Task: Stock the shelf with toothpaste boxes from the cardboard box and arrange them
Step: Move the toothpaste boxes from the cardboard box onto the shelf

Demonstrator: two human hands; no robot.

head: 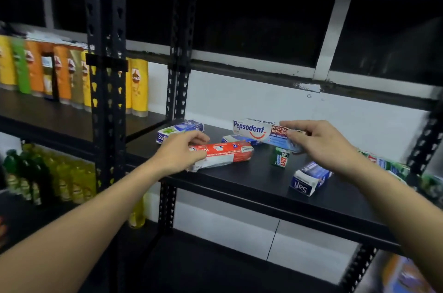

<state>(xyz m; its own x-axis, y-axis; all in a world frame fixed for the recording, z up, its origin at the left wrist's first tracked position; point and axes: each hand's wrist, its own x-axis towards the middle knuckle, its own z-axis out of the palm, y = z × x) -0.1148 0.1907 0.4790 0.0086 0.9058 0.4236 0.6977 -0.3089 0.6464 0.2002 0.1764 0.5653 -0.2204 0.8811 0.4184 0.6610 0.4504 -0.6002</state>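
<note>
Pepsodent box: printed face toward camera, long side roughly level, over rear part of black shelf board. Right end pinched between thumb and fingers of right hand.
Red toothpaste box: lengthwise near shelf front edge. Left end gripped by left hand.
Small green box: upright, just below Pepsodent box.
Safi box: front right, end face toward camera.
Second Safi box: back left corner.
Shampoo bottles: in row on neighbouring rack, left.
</note>
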